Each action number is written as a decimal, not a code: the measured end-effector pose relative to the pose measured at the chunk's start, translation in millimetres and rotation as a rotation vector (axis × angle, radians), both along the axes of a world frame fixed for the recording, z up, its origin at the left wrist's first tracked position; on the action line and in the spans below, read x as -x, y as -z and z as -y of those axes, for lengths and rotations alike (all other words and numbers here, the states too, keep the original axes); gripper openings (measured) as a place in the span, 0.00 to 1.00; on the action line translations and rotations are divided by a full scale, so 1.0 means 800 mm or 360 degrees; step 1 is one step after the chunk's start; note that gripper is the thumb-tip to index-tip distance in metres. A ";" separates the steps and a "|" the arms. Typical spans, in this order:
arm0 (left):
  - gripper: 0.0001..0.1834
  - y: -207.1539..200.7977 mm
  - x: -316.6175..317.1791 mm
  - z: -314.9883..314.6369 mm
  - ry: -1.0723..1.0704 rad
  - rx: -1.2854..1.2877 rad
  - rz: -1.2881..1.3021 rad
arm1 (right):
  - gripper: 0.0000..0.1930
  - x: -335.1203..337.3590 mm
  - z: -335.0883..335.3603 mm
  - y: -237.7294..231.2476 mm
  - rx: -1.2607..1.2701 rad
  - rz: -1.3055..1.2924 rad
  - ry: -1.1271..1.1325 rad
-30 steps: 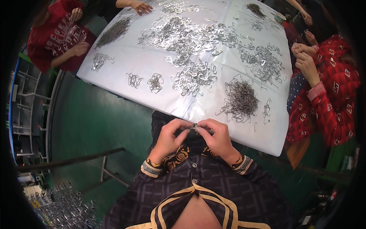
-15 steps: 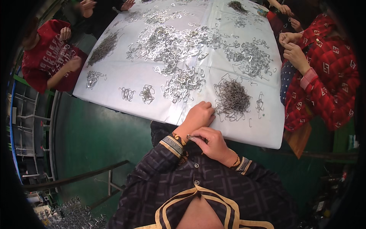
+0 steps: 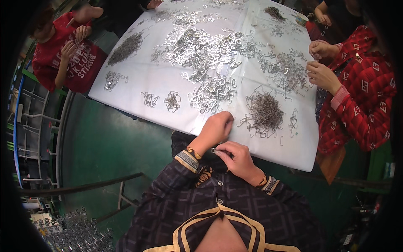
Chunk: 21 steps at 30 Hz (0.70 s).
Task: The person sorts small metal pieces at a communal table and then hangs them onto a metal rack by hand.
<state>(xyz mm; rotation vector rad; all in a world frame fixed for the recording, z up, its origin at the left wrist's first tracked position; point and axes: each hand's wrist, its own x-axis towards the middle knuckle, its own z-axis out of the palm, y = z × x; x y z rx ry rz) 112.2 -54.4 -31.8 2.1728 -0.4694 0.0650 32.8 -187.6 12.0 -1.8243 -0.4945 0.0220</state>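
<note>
My right hand [image 3: 238, 159] is closed in a pinch on a small metal clip [image 3: 214, 150], just off the near table edge. Its fingertips are beside my left wrist. My left hand [image 3: 216, 129] rests over the table edge with its fingers curled down; what they hold, if anything, is hidden. To its right lies a pile of dark bent wire hooks [image 3: 265, 110]. Beyond it is a heap of shiny bent metal clips [image 3: 213, 90], joining a larger spread of clips [image 3: 201, 46] in the middle of the white table [image 3: 147, 86].
Small groups of clips [image 3: 172, 100] and a dark wire pile [image 3: 126, 48] lie at the left. A few loose hooks [image 3: 293, 121] sit near the right edge. Co-workers in red [image 3: 69, 54] and red quilted clothing [image 3: 361, 92] handle small pieces. A metal rail [image 3: 84, 190] stands lower left.
The view has shifted slightly, the table appearing further right. My hands have moved a little apart. The left co-worker's hands have come up and together.
</note>
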 end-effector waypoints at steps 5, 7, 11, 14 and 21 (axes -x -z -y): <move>0.04 -0.017 0.023 -0.040 -0.0087 0.0960 -0.0569 | 0.04 -0.002 -0.001 0.005 0.0016 -0.0178 0.0104; 0.03 -0.028 0.043 -0.054 -0.0049 0.1127 -0.0605 | 0.05 -0.002 -0.003 0.013 -0.0040 -0.0163 0.0150; 0.04 -0.044 0.084 -0.066 -0.0025 0.1386 -0.0621 | 0.05 -0.004 -0.006 0.016 -0.0025 -0.0188 0.0165; 0.04 -0.046 0.100 -0.069 -0.0014 0.1387 -0.0567 | 0.04 -0.005 -0.011 0.016 -0.0051 -0.0187 0.0150; 0.04 -0.045 0.104 -0.063 -0.0147 0.1286 -0.0491 | 0.04 -0.008 -0.018 0.011 -0.0022 -0.0099 0.0091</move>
